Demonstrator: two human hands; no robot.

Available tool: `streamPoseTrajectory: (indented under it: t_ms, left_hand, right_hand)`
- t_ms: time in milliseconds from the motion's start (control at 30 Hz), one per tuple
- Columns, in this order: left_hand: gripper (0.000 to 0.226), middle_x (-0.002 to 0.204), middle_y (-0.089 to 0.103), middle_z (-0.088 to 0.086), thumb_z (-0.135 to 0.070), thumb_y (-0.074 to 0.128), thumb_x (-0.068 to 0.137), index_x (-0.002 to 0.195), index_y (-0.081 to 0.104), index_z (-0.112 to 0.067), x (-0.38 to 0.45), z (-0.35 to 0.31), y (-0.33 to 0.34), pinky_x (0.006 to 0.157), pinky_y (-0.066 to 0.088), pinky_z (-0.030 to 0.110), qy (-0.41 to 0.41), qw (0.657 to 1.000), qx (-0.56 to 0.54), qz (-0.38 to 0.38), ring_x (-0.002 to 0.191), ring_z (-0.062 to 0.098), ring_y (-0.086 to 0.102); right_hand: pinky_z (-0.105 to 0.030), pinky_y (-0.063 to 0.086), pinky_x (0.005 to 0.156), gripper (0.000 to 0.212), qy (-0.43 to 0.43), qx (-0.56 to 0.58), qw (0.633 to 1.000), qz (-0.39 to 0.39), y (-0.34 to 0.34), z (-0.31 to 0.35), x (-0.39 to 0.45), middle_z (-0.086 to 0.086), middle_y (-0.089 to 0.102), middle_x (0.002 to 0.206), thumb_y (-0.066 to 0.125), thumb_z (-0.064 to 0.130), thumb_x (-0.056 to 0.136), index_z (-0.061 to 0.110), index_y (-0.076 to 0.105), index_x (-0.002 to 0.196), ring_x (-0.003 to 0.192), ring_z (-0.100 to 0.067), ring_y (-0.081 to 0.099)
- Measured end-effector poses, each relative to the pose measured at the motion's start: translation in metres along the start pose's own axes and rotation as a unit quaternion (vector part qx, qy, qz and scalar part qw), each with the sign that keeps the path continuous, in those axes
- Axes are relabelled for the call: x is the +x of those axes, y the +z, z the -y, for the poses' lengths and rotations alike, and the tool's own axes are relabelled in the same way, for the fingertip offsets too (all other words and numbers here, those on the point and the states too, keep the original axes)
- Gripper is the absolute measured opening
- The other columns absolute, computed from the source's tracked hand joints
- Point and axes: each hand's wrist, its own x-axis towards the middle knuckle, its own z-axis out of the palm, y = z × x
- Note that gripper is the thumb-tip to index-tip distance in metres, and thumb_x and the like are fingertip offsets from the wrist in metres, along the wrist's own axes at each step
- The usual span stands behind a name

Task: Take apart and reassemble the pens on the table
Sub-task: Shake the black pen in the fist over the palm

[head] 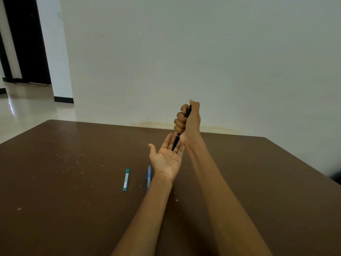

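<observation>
Right hand (188, 121): fingers (180, 120) wrapped in a fist round the black pen (176, 142), thumb on its top end. Pen near upright, slightly tilted, its tip pointing down at the palm of the left hand (166, 157) (contact cannot be told). Left fingers straight and spread, palm up, holding nothing, directly beneath the fist. On the brown desk (73, 182), nearer than the left fingers: blue pen (148, 174) beside the wrist, green pen (126, 180) left of it, apart.

Black pen (176, 141) upright; blue pen (148, 177) flat.
</observation>
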Motion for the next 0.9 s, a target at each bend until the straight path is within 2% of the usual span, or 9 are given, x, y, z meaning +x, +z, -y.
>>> streamPoseTrajectory:
  t_ms: [100,433,633,900]
  left_hand:
    - [0.074,0.131,0.054,0.020,-0.062,0.024,0.093,0.124,0.051,-0.001,-0.001,0.000,0.000,0.092,0.047,0.042,0.000,1.000,-0.001,-0.001,0.110,0.032,0.059]
    - [0.075,0.131,0.054,0.021,-0.062,0.023,0.093,0.128,0.049,-0.001,-0.002,-0.001,0.003,0.092,0.047,0.042,0.001,1.000,-0.005,-0.002,0.111,0.033,0.057]
    - [0.076,0.111,0.068,0.018,-0.063,0.023,0.092,0.128,0.050,-0.002,-0.003,-0.002,0.001,0.091,0.049,0.042,0.008,1.000,-0.002,0.017,0.104,0.032,0.063]
    - [0.077,0.118,0.062,0.021,-0.063,0.023,0.093,0.130,0.046,0.001,-0.005,-0.002,0.004,0.103,0.041,0.043,0.009,1.000,-0.008,0.020,0.119,0.034,0.053]
  right_hand:
    - [-0.013,0.013,0.036,0.036,0.002,0.000,1.000,0.000,0.000,0.001,0.001,0.009,0.021,0.041,0.034,0.031,0.091,0.021,0.035,0.057,0.034,-0.007,0.012]
    - [-0.014,0.013,0.034,0.041,0.008,0.004,1.000,0.005,-0.002,0.000,0.002,0.010,0.022,0.041,0.035,0.038,0.094,0.021,0.035,0.056,0.033,-0.006,0.013]
    - [-0.013,0.013,0.034,0.041,0.014,0.019,1.000,0.008,-0.005,-0.001,0.002,0.010,0.021,0.040,0.034,0.039,0.094,0.021,0.035,0.057,0.032,-0.006,0.013]
    - [-0.013,0.014,0.033,0.040,0.016,0.039,0.999,-0.009,-0.011,-0.001,0.004,0.010,0.021,0.041,0.035,0.039,0.092,0.021,0.035,0.056,0.033,-0.006,0.013]
